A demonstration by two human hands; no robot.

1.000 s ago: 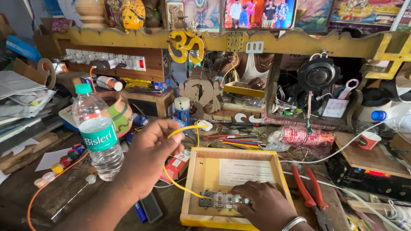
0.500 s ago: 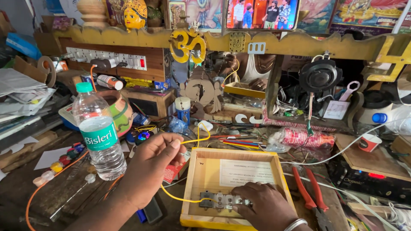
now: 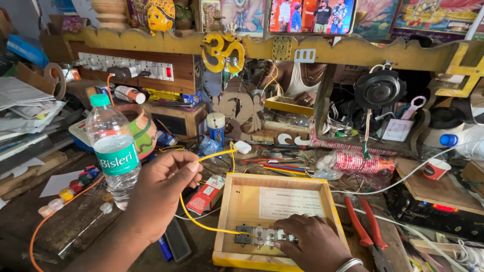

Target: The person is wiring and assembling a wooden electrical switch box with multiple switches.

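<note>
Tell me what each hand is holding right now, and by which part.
The left hand pinches the yellow wire partway along its length between its fingers. The right hand grips nothing; it presses on the terminal strip.

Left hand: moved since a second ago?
Yes, slightly. The left hand, pinching the yellow wire, has shifted left, closing on the water bottle, and a little away from the wooden box.
</note>
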